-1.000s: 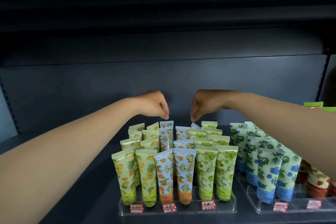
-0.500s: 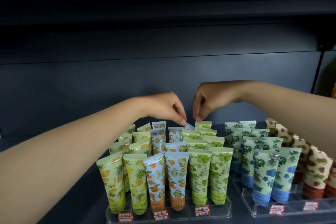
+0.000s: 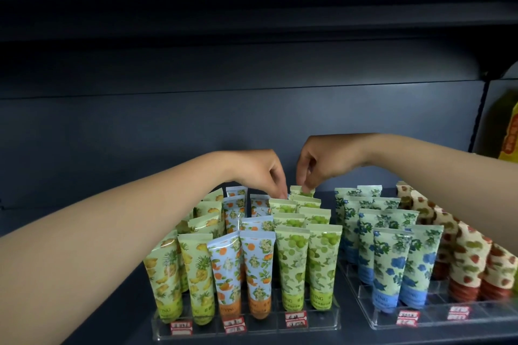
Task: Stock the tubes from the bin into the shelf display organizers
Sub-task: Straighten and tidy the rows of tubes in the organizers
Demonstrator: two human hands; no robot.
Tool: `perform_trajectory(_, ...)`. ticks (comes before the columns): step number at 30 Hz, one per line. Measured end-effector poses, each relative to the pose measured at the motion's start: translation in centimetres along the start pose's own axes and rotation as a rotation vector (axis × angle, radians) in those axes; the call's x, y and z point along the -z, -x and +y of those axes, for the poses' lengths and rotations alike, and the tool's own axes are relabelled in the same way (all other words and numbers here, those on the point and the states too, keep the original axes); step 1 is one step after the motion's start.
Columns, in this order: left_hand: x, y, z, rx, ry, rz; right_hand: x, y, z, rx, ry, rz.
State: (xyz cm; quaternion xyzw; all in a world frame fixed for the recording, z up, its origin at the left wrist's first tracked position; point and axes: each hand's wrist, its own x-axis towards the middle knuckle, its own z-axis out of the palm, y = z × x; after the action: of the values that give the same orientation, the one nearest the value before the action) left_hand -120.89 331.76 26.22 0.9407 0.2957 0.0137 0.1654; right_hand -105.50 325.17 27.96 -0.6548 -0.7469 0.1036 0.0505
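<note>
A clear acrylic organizer (image 3: 322, 326) on the dark shelf holds upright rows of pineapple-print tubes (image 3: 197, 269), orange-print tubes (image 3: 256, 266) and green grape-print tubes (image 3: 293, 260). My right hand (image 3: 325, 162) reaches over the back of the green rows and pinches the crimped top of the rearmost green tube (image 3: 296, 190). My left hand (image 3: 260, 173) points its gathered fingers down just left of that, pinching the top of a small blue-edged tube (image 3: 287, 196) that is mostly hidden behind the green row. The bin is out of view.
A second clear organizer (image 3: 431, 323) to the right holds blue-flower tubes (image 3: 389, 260) and strawberry-print tubes (image 3: 471, 257) with red caps. A yellow package (image 3: 510, 134) stands past the shelf upright at far right. The shelf's dark back wall (image 3: 196, 126) is close behind my hands.
Both hands have dropped from above the display onto the back tubes. The right hand has taken the rearmost green tube's top. The view has shifted right.
</note>
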Motion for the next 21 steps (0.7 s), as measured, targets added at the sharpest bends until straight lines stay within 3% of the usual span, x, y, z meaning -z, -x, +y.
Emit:
perform_trajectory(6,1.1,0.7,-1.6,0.038,0.037,0.13,0.0,-1.1,-0.2,0.004,-0.113,0.02)
perform_trajectory(17,1.3,1.5,-4.3,0.083,0.056,0.102,-1.0,-4.5,-1.2,0.04,-0.093,-0.051)
perform_trajectory(21,1.7,1.4,-5.0,0.104,0.045,0.16,-1.2,-4.9,-1.5,0.06,-0.106,-0.06)
